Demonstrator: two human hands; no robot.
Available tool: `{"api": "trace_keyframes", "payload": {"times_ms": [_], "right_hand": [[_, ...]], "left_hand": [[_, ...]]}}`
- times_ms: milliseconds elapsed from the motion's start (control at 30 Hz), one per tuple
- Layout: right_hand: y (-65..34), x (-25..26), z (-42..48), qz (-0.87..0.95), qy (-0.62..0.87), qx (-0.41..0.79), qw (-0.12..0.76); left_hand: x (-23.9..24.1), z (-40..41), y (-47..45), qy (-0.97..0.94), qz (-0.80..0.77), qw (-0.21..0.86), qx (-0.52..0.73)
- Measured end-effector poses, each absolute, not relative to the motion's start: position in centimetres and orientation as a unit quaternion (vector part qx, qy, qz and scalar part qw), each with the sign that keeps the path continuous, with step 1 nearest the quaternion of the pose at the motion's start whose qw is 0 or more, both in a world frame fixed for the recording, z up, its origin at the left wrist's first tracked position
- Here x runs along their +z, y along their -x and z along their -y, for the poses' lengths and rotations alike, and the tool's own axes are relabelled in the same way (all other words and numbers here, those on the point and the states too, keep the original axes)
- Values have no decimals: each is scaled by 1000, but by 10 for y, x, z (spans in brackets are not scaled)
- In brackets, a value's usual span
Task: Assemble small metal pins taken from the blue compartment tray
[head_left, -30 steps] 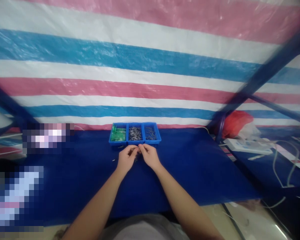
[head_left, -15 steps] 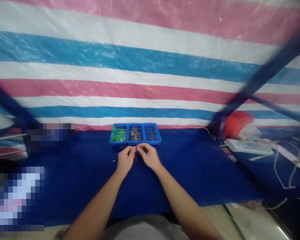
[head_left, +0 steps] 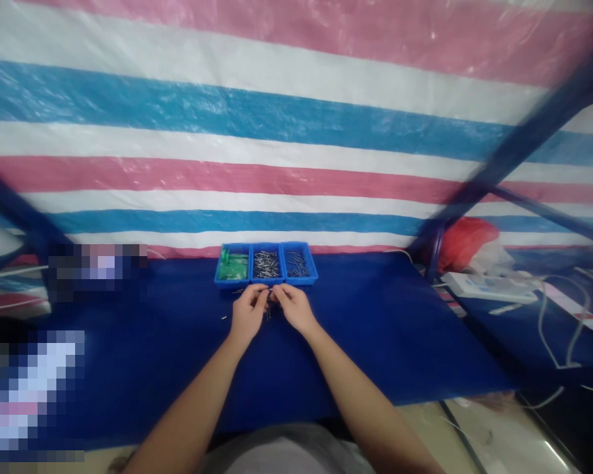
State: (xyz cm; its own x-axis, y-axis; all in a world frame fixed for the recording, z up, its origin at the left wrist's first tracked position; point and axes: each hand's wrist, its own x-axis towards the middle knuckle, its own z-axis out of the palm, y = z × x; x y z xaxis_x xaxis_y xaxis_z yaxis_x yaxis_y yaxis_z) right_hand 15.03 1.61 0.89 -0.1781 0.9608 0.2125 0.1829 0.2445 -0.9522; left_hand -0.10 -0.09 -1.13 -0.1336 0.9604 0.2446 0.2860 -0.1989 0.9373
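Head cam: left hand [head_left: 248, 316] and right hand [head_left: 295, 309] meet fingertip to fingertip over the blue table cover [head_left: 375, 342], both pinched on a small metal pin [head_left: 269, 304] that's honestly too tiny to make out, just in front of the three-bin blue tray [head_left: 265, 282]. Tray's got green pieces [head_left: 234, 265] in the left bin, shiny pins [head_left: 266, 263] in the middle, darker pins [head_left: 297, 264] on the right, and a loose pin [head_left: 224, 317] lies on the cover just left of the left hand. Striped tarp [head_left: 277, 131] hangs behind, white power strip [head_left: 489, 288] and red bag [head_left: 467, 240] off to the right.
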Motion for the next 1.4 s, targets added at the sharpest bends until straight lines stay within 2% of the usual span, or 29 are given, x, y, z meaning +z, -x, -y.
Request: {"api": "trace_keyframes", "payload": {"times_ms": [200, 767, 1400], "right_hand": [[-151, 9, -17, 622, 444, 444, 468], [-149, 5, -17, 616, 432, 406, 519], [-150, 10, -16, 631, 467, 372, 495]], "left_hand": [[-11, 1, 1, -559, -547, 313, 538], [-6, 4, 2, -570, -575, 290, 510], [-10, 1, 1, -551, -560, 324, 527]]}}
